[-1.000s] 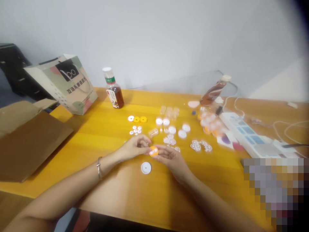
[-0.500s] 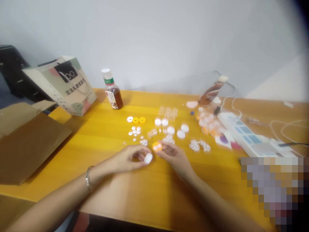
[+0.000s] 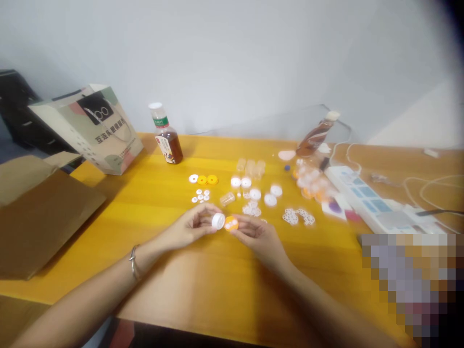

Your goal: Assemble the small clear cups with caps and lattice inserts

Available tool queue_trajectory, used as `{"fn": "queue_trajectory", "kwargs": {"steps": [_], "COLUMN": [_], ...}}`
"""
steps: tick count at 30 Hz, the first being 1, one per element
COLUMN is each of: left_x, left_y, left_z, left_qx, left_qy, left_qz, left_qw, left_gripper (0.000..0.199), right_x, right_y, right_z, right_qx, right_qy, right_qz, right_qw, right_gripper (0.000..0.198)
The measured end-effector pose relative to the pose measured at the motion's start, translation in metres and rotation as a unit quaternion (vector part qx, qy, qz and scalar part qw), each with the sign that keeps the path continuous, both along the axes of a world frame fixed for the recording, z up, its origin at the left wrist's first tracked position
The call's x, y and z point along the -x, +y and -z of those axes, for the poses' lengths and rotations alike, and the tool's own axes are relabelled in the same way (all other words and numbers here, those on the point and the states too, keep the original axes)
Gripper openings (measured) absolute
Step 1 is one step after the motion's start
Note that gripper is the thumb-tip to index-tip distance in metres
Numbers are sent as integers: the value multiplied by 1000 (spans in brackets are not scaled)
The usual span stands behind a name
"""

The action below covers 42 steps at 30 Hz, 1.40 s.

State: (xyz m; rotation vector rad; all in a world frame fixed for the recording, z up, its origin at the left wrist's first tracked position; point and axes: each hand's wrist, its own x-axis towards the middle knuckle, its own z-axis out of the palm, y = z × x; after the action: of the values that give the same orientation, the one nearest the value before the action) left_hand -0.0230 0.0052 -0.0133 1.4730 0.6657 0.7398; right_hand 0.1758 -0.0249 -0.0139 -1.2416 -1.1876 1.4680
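My left hand (image 3: 194, 225) pinches a round white cap (image 3: 218, 221), whose face is turned toward the right. Close beside it, my right hand (image 3: 259, 237) grips a round orange piece (image 3: 231, 223) with small white parts on it. The two pieces are side by side; whether they touch I cannot tell. Beyond my hands lie small white discs (image 3: 199, 192), yellow rings (image 3: 207, 180), a clear cylinder (image 3: 227, 198), round white caps (image 3: 255, 194) and flat white pieces with holes (image 3: 251, 209). More perforated white pieces (image 3: 297, 216) are to the right.
A brown cardboard box (image 3: 43, 217) and a paper bag (image 3: 105, 130) stand at left. A bottle of dark drink (image 3: 167, 140) is upright; another bottle (image 3: 317, 135) leans at right. Orange-and-white pieces (image 3: 311, 182) lie near a white power strip (image 3: 377, 200) and cables.
My left hand has lifted the white cap up and turned it, bringing it level with the orange piece. My right hand has shifted slightly left. The view has moved a little.
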Motion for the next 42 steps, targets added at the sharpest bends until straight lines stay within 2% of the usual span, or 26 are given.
{"fn": "queue_trajectory", "kwargs": {"steps": [5, 8, 14, 20, 26, 28, 30, 33, 35, 39, 42], "left_x": [1, 1, 2, 1, -4, -6, -7, -8, -9, -10, -10], "left_y": [-1, 0, 2, 6, -1, -5, -8, -11, -13, -15, -15], "left_z": [2, 4, 9, 9, 7, 6, 4, 1, -1, -1, 0], "left_qx": [-35, -42, 5, -14, -24, -64, -142, -272, -329, -379, -383], "left_qy": [19, 44, 9, 5, 4, 41, 91, 155, 179, 201, 202], "left_qz": [-29, -24, -8, -56, -49, -49, -56, -59, -51, -39, -30], "left_qw": [999, 998, 1000, 998, 999, 996, 984, 948, 926, 903, 901], "left_gripper": [32, 33, 40, 24, 38, 41, 40, 36, 36, 37, 38], "right_x": [0, 0, 0, 1, 1, 1, 0, 0, 1, 1, 2], "right_y": [1, 1, 0, 0, 0, 0, 0, 0, -1, -2, -2], "right_z": [3, 4, 0, 1, 4, 4, 5, 8, 9, 9, 7], "right_qx": [4, 6, 6, 5, -9, -16, -24, -37, -44, -41, -31], "right_qy": [4, 3, 2, -12, -22, -17, -11, -1, 6, 3, -2], "right_qz": [0, -8, -8, -8, -11, -20, -31, -50, -59, -62, -57], "right_qw": [1000, 1000, 1000, 1000, 1000, 1000, 999, 998, 997, 997, 998], "right_gripper": [27, 28, 26, 27, 31, 30, 30, 29, 27, 24, 26]}}
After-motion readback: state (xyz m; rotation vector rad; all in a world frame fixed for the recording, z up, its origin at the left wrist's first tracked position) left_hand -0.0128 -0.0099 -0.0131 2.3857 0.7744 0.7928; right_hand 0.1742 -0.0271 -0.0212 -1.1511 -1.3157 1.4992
